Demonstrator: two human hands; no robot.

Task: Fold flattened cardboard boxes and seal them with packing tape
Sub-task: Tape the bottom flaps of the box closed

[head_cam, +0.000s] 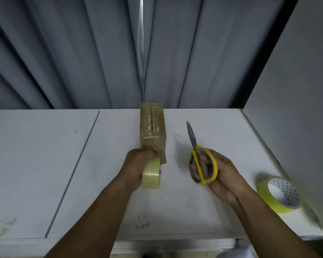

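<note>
A small brown cardboard box (152,127), wrapped in clear tape, lies lengthwise at the middle of the white table (45,164). My left hand (136,168) grips a roll of clear packing tape (151,174) at the box's near end, and a strip of tape runs from the roll onto the box. My right hand (218,175) holds yellow-handled scissors (201,161) to the right of the box, fingers through the handles, blades closed and pointing away from me.
A second roll of yellow tape (280,194) lies near the table's right edge. A grey curtain (101,53) hangs behind the table and a grey panel (296,90) stands at the right. A dark seam (73,174) crosses the table's left part.
</note>
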